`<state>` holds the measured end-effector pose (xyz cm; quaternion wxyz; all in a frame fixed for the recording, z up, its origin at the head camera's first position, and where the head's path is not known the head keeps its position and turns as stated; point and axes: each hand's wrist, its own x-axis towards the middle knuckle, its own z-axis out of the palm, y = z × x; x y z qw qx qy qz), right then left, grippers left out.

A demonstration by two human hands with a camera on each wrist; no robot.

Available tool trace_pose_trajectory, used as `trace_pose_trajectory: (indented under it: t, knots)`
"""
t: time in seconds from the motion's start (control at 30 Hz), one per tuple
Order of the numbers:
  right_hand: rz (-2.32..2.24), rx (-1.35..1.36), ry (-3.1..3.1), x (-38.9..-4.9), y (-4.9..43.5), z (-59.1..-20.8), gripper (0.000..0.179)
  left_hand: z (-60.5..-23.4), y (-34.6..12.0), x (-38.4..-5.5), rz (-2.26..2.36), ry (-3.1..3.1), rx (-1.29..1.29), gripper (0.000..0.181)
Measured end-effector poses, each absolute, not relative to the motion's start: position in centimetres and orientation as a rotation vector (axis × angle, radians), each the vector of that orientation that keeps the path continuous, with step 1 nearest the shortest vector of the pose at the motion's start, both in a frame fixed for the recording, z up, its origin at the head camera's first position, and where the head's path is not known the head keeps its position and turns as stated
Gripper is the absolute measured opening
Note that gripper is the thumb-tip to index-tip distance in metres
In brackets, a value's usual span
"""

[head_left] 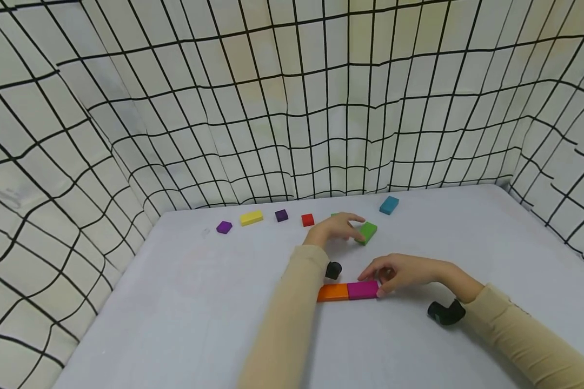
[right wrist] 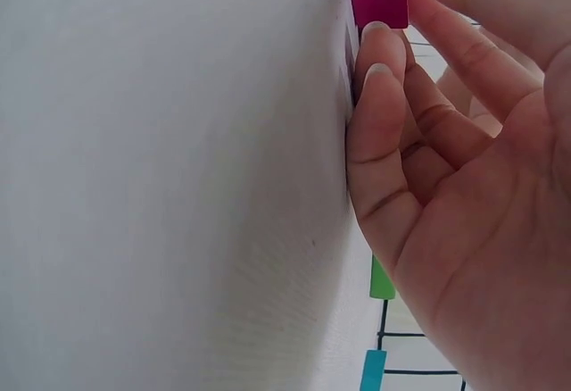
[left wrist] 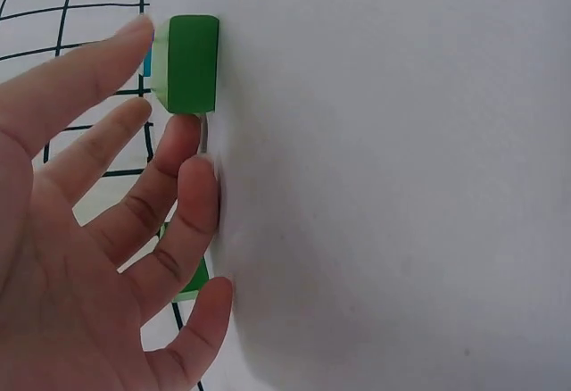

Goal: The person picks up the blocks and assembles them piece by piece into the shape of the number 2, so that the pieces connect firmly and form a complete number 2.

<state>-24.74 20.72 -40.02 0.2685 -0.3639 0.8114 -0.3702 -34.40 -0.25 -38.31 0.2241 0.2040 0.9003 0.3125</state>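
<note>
My left hand (head_left: 338, 227) reaches over the table beside a green block (head_left: 367, 233). In the left wrist view its fingers are spread loosely by the block's end and side, and no firm hold shows. My right hand (head_left: 409, 272) is at the right end of a magenta block (head_left: 363, 290), with its fingers bent at the far edge and thumb at the end; it seems to hold that corner. Against the magenta block's left end lies an orange block (head_left: 333, 292), partly hidden by the left sleeve. A second green block (left wrist: 194, 277) is mostly hidden behind the left hand.
Along the back of the white table (head_left: 185, 302) lie a purple block (head_left: 224, 227), a yellow block (head_left: 251, 218), a dark purple block (head_left: 281, 215) and a red block (head_left: 307, 220). A teal block (head_left: 389, 205) is farther right. Black netting (head_left: 302, 108) encloses the back and sides.
</note>
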Motion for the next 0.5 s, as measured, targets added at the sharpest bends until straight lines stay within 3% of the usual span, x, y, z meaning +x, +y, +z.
trace_pose_trajectory:
  t: [0.2,0.5]
  knots:
    - [-1.001,-0.99,2.194,-24.7,20.8,-40.0,0.039,-38.4,0.6,-33.9,0.722,2.587,0.549,0.069]
    - [-0.985,-0.988,2.21,-24.8,20.8,-40.3,0.038,-38.5,0.9,-33.6,0.69,2.612,0.574,0.067]
